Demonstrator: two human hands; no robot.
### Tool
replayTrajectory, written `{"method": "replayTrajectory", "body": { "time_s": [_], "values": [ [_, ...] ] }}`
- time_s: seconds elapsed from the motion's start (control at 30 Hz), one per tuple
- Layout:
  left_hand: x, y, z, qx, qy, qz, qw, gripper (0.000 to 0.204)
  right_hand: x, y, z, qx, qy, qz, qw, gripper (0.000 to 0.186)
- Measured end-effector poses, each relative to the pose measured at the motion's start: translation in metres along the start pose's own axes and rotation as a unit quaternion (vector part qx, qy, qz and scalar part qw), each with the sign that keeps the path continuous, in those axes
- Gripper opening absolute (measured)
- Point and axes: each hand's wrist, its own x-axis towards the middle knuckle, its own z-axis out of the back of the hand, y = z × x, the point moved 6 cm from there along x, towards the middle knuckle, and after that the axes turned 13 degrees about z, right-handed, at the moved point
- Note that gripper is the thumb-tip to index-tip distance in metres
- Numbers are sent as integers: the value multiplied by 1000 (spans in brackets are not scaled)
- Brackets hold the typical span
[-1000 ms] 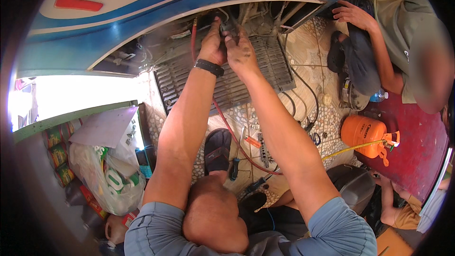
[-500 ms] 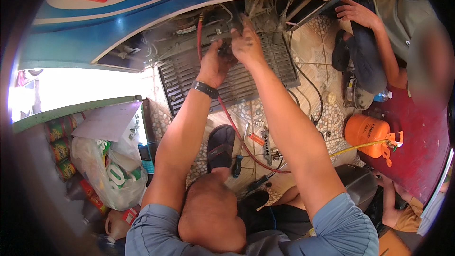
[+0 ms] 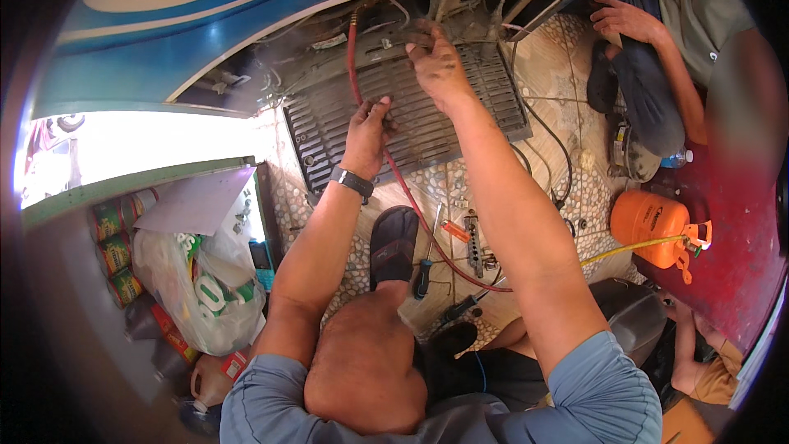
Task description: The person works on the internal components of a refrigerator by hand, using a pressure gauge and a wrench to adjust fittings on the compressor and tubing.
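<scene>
My left hand (image 3: 367, 138) is over a black slatted panel (image 3: 329, 127), its fingers curled and thumb raised; anything inside them is hidden. Behind that hand passes a red hose (image 3: 352, 57), and I cannot tell whether the fingers touch it. My right hand (image 3: 444, 76) reaches farther in, at the opening under the blue-and-white machine (image 3: 246, 8). Its thumb and fingers are apart, fingertips dark with grime, close to dusty pipes and wires. Nothing shows between them.
Screwdrivers (image 3: 422, 279), a socket set (image 3: 473, 245) and an orange lighter (image 3: 455, 231) lie on the tiles. An orange gas cylinder (image 3: 649, 226) with a yellow hose stands at right, near a seated person (image 3: 682, 74). Cans and a plastic bag (image 3: 197, 296) fill the left shelf.
My hands, close together half a second ago, have drawn apart. The left has come back toward me over the panel; the right has shifted slightly right. The view has shifted a little.
</scene>
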Motion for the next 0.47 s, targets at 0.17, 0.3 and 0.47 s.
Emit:
{"method": "replayTrajectory", "body": {
  "time_s": [0.17,0.3,0.47],
  "values": [
    [-4,1,17,13,-8,-30,999,25,-9,-15,-4,-22,-9,-49,999,43],
    [-8,11,17,91,-7,-35,995,30,4,-5,-2,-38,-52,-32,997,36],
    [-16,43,27,239,-4,-17,971,40,11,-2,-11,21,19,-123,992,52]
  ]
}}
